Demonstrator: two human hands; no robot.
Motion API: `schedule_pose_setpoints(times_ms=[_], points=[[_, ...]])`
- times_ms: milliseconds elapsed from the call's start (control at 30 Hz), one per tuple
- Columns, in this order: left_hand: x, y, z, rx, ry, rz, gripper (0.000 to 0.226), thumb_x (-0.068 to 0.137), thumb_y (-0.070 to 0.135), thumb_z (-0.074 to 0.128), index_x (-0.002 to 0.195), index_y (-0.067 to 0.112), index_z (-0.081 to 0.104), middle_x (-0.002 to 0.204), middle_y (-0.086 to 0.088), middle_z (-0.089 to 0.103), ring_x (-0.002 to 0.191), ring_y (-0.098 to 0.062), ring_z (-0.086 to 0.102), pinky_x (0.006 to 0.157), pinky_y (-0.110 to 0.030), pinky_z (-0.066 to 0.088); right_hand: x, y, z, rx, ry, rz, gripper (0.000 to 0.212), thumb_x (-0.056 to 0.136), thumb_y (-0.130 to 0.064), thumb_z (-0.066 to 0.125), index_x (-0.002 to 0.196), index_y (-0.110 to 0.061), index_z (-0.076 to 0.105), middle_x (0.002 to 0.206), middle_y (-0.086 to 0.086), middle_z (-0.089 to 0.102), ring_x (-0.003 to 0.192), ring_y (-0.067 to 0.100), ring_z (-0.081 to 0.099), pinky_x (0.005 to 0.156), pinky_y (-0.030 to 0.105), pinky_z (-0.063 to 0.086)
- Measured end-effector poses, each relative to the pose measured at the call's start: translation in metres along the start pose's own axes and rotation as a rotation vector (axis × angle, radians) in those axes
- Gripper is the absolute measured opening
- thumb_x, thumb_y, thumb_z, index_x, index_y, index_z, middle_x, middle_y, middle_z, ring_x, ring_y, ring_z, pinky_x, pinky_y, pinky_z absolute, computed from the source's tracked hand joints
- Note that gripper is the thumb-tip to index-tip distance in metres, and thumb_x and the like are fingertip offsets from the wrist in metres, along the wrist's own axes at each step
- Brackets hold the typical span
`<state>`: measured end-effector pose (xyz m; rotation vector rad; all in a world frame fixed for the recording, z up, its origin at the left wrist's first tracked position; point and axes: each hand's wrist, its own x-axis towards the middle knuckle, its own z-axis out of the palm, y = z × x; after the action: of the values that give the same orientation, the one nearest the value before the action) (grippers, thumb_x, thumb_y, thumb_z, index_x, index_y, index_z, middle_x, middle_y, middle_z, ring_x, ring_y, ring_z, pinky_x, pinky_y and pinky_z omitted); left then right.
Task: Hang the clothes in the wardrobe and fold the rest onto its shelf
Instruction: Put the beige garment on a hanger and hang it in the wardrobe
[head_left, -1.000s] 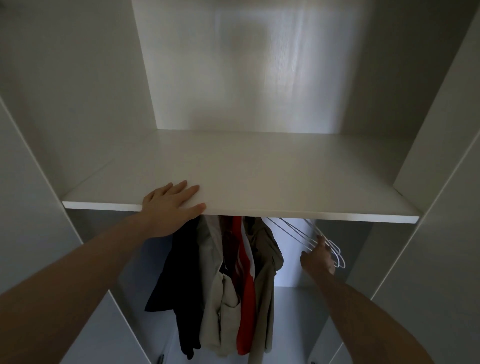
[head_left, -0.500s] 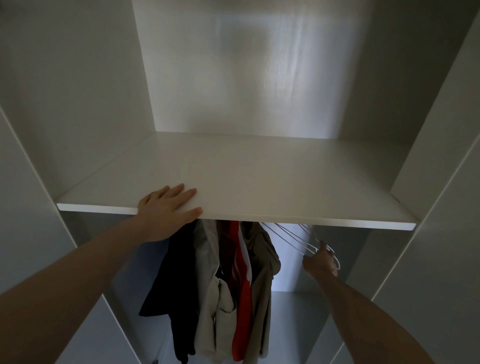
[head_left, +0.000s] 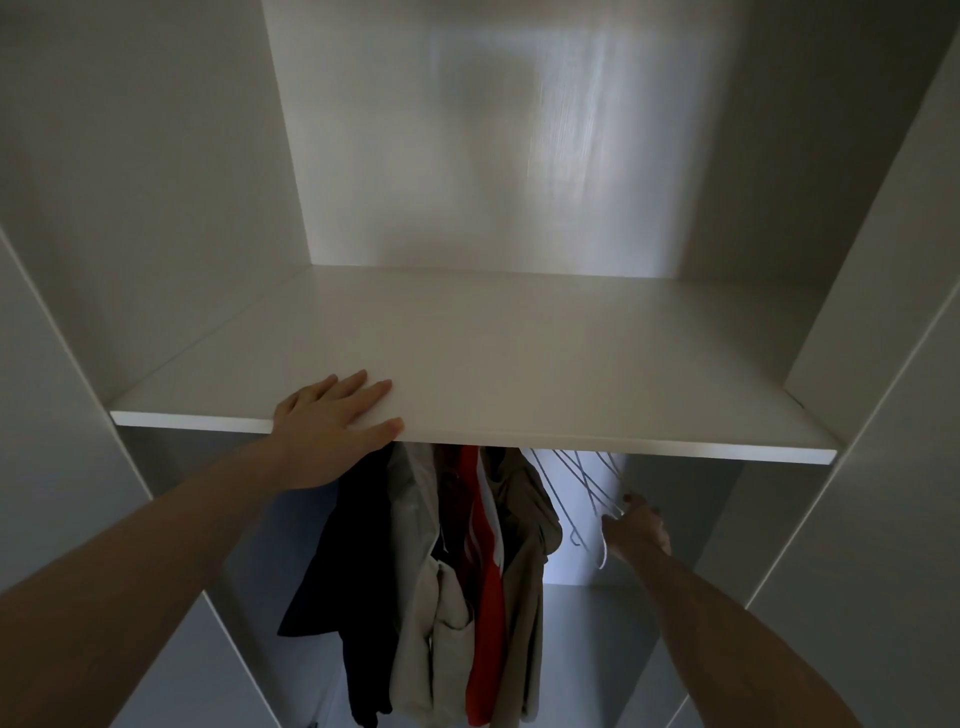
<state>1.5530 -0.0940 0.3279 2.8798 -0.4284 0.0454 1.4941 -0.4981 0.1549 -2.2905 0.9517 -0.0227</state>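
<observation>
A white wardrobe shelf (head_left: 545, 364) spans the view. My left hand (head_left: 332, 421) rests flat on its front edge, fingers straight. Below the shelf hang several garments: a black one (head_left: 348, 561), a light grey one (head_left: 415, 545), a red one (head_left: 485, 571) and a khaki one (head_left: 524, 545). To their right hang empty white wire hangers (head_left: 582, 488). My right hand (head_left: 636, 527) reaches under the shelf and holds the lower end of a hanger, fingers curled round it. The rail is hidden by the shelf.
Wardrobe side walls (head_left: 883, 312) close in left and right. The wardrobe floor (head_left: 587, 649) shows below the clothes, with open room to the right of the hanging garments.
The view has tilted up slightly, so the shelf sits lower in the frame. My right hand has shifted a little on the hangers. My left hand stays on the shelf edge.
</observation>
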Motion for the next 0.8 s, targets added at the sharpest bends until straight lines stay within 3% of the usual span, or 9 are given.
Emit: schedule_pose_setpoints(times_ms=[200, 300, 367, 433, 500, 533, 633, 733, 800], points=[[0.0, -0.001, 0.002, -0.002, 0.017, -0.002, 0.097, 0.062, 0.096, 0.009, 0.153, 0.063, 0.013, 0.169, 0.023, 0.009, 0.157, -0.016, 0.007, 0.124, -0.043, 0.005, -0.005, -0.008, 0.009, 0.006, -0.124, -0.101, 0.04, 0.106, -0.036, 0.052, 0.141, -0.018, 0.06, 0.152, 0.009, 0.053, 0.136, 0.029, 0.054, 0.116, 0.042, 0.042], [0.0, 0.0, 0.001, -0.01, 0.016, -0.003, 0.097, 0.063, 0.096, 0.01, 0.153, 0.063, 0.014, 0.169, 0.023, 0.009, 0.157, -0.015, 0.008, 0.124, -0.044, 0.004, -0.013, -0.018, 0.014, 0.036, -0.147, -0.145, 0.044, 0.11, -0.037, 0.041, 0.136, -0.011, 0.065, 0.144, 0.01, 0.062, 0.134, 0.027, 0.057, 0.118, 0.038, 0.038], [-0.001, 0.001, 0.0, -0.01, 0.009, -0.003, 0.097, 0.062, 0.096, 0.009, 0.153, 0.063, 0.014, 0.169, 0.023, 0.009, 0.157, -0.015, 0.007, 0.124, -0.043, 0.004, -0.017, -0.024, 0.017, 0.019, -0.169, -0.191, 0.046, 0.111, -0.04, 0.039, 0.13, -0.011, 0.068, 0.131, 0.012, 0.069, 0.124, 0.028, 0.063, 0.113, 0.038, 0.045], [-0.001, 0.002, -0.001, -0.005, 0.003, -0.004, 0.099, 0.061, 0.096, 0.009, 0.154, 0.062, 0.013, 0.169, 0.022, 0.008, 0.157, -0.015, 0.006, 0.124, -0.043, 0.004, -0.021, -0.03, 0.021, 0.059, -0.21, -0.213, 0.04, 0.108, -0.039, 0.048, 0.112, -0.01, 0.074, 0.101, 0.012, 0.074, 0.102, 0.029, 0.07, 0.103, 0.041, 0.053], [-0.002, 0.003, -0.001, 0.003, 0.004, -0.005, 0.1, 0.061, 0.095, 0.008, 0.154, 0.061, 0.013, 0.17, 0.022, 0.008, 0.157, -0.016, 0.006, 0.125, -0.043, 0.004, -0.021, -0.034, 0.024, 0.077, -0.211, -0.224, 0.031, 0.105, -0.029, 0.056, 0.093, -0.008, 0.075, 0.076, 0.006, 0.065, 0.084, 0.028, 0.069, 0.094, 0.04, 0.058], [-0.002, 0.003, -0.001, 0.005, 0.005, -0.004, 0.1, 0.061, 0.095, 0.007, 0.155, 0.061, 0.013, 0.17, 0.022, 0.008, 0.157, -0.016, 0.006, 0.125, -0.043, 0.004, -0.021, -0.036, 0.025, 0.082, -0.218, -0.217, 0.028, 0.104, -0.023, 0.057, 0.087, -0.007, 0.073, 0.073, 0.006, 0.065, 0.08, 0.029, 0.07, 0.09, 0.04, 0.06], [-0.002, 0.003, 0.0, 0.008, 0.012, -0.002, 0.099, 0.062, 0.094, 0.008, 0.155, 0.06, 0.013, 0.17, 0.021, 0.008, 0.158, -0.016, 0.006, 0.124, -0.043, 0.004, -0.022, -0.041, 0.028, 0.156, -0.23, -0.155, 0.016, 0.099, -0.008, 0.058, 0.099, -0.004, 0.073, 0.095, 0.016, 0.074, 0.082, 0.032, 0.073, 0.082, 0.037, 0.063], [-0.002, 0.003, 0.001, 0.005, 0.011, 0.0, 0.097, 0.063, 0.094, 0.009, 0.155, 0.061, 0.013, 0.17, 0.021, 0.008, 0.157, -0.016, 0.006, 0.124, -0.043, 0.004, -0.022, -0.043, 0.03, 0.399, -0.255, -0.046, 0.017, 0.092, 0.009, 0.06, 0.107, 0.002, 0.064, 0.109, 0.025, 0.07, 0.083, 0.04, 0.066, 0.085, 0.047, 0.059], [-0.001, 0.002, 0.001, -0.001, 0.017, -0.003, 0.098, 0.063, 0.094, 0.009, 0.154, 0.061, 0.014, 0.17, 0.022, 0.009, 0.157, -0.016, 0.007, 0.124, -0.043, 0.004, -0.023, -0.043, 0.031, 0.442, -0.238, -0.046, 0.021, 0.092, 0.009, 0.057, 0.111, 0.003, 0.061, 0.113, 0.028, 0.068, 0.093, 0.046, 0.069, 0.089, 0.053, 0.06]])
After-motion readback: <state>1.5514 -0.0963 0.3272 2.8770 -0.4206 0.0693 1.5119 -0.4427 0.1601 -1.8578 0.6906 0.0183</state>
